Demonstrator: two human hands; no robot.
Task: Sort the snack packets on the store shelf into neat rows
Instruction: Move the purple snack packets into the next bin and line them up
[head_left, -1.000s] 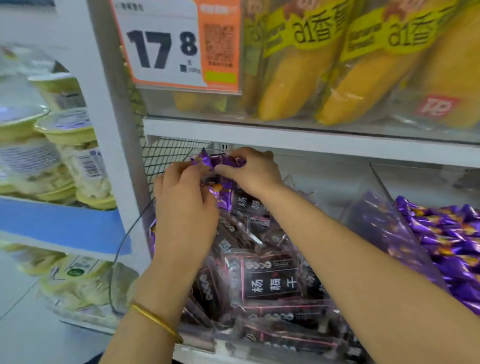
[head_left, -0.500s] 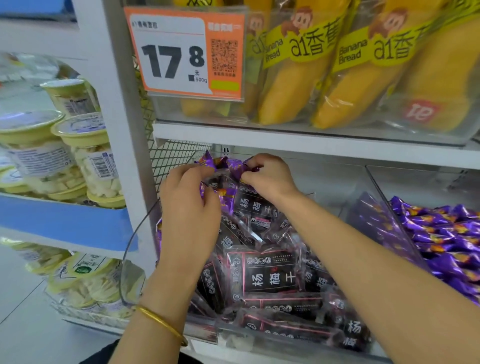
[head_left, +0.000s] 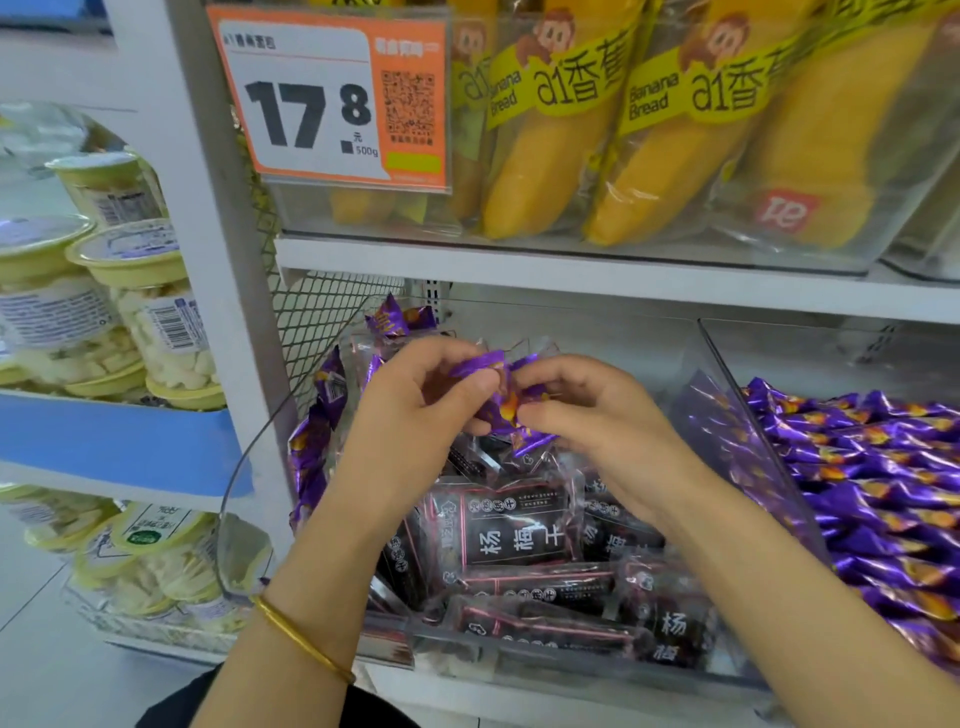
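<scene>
Both hands meet above a clear plastic bin (head_left: 519, 660) full of dark plum packets (head_left: 514, 525). My left hand (head_left: 410, 415) and my right hand (head_left: 587, 410) both pinch a small bunch of purple foil packets (head_left: 501, 400) held between them. More purple packets (head_left: 319, 415) sit along the bin's left wall, and one (head_left: 387, 319) sticks up at the back. A neighbouring bin on the right holds a heap of the same purple packets (head_left: 883, 478).
A clear divider (head_left: 727, 374) separates the two bins. The shelf above carries banana bread bags (head_left: 675, 130) and a price tag (head_left: 332, 98). Jars with yellow lids (head_left: 150, 306) fill the shelving on the left, behind a white upright (head_left: 218, 260).
Both hands have come back from the rear of the bin toward me and lifted, bringing the purple packets with them. The camera has tilted slightly, showing more of the upper shelf.
</scene>
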